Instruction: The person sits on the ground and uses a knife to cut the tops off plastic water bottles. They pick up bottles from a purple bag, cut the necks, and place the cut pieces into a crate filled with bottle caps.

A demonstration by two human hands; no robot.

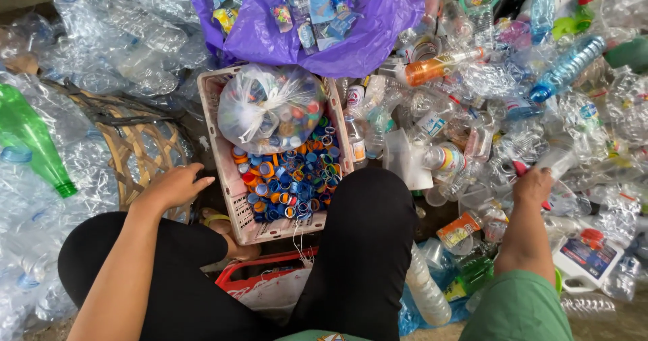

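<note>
Seated person sorting plastic bottles, crate of caps between the knees.

Left hand (174, 187) lies loosely curled, palm down, on the rim of a woven basket (138, 153), gripping nothing. Right hand (533, 184) is closed around a clear plastic bottle (557, 159) with something red at the grip, lifted over the bottle pile (513, 111) on the right. Pale crate (226, 179) sits centre, full of blue and orange caps (293, 179), with a tied clear bag of caps (270, 108) on top. Purple bag (364, 37) lies beyond it, green bottle (34, 142) far left.
</note>
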